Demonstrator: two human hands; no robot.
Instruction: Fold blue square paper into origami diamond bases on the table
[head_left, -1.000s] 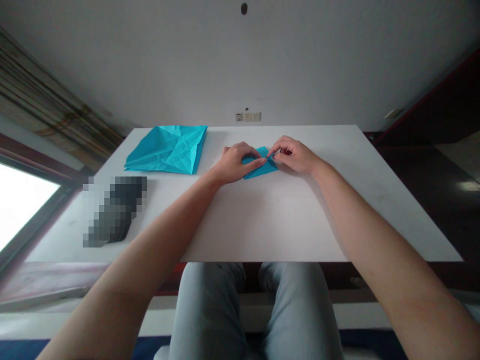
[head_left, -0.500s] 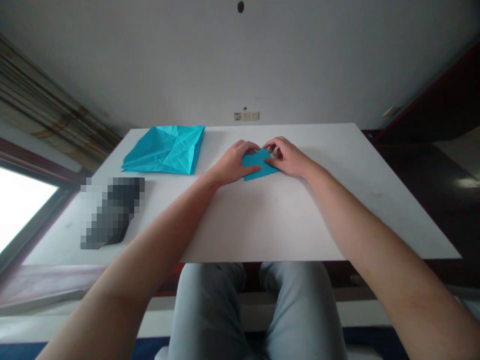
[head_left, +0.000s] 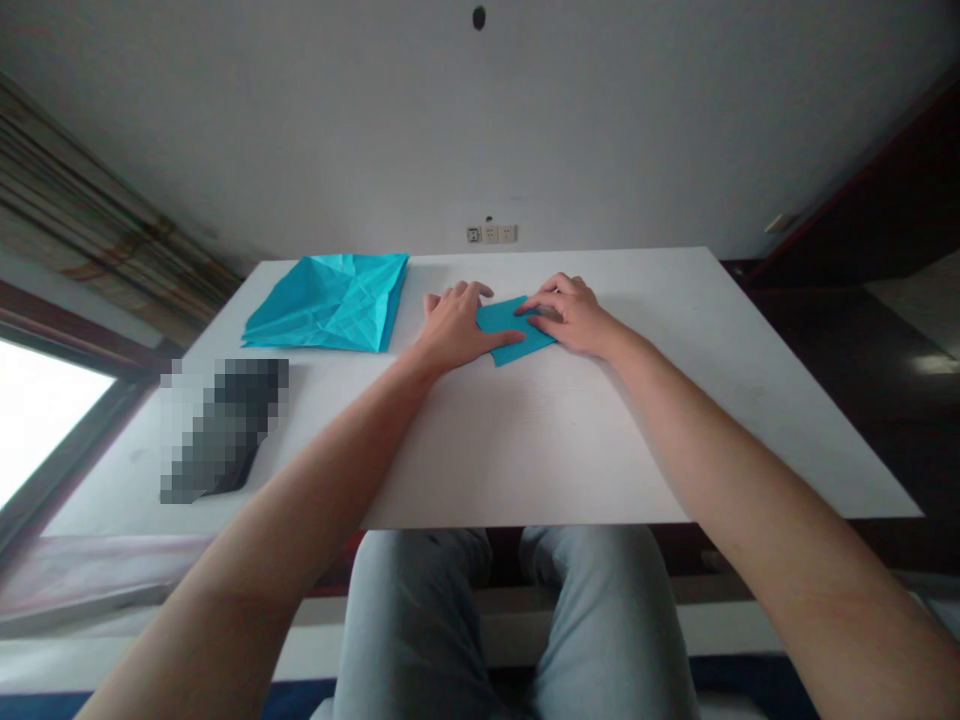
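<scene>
A small folded piece of blue paper (head_left: 501,318) lies on the white table between my hands. My left hand (head_left: 459,328) is at its left side, fingers spread and lifted off the paper, with only the thumb lying across its near part. At the right end, my right hand (head_left: 574,315) has its thumb and fingertips on the paper, gripping it. The fingers cover the paper's right corner, so the folds there are hidden.
A larger creased blue paper (head_left: 330,300) lies at the table's back left. Nearer on the left is a dark, pixelated object (head_left: 232,420). The white table (head_left: 540,450) ends just before my knees, and a wall with sockets (head_left: 491,234) stands behind it.
My left fingers have lifted off the far edge of the small paper and spread leftward, leaving the thumb on it. My right fingertips have shifted inward over the paper, which has turned slightly.
</scene>
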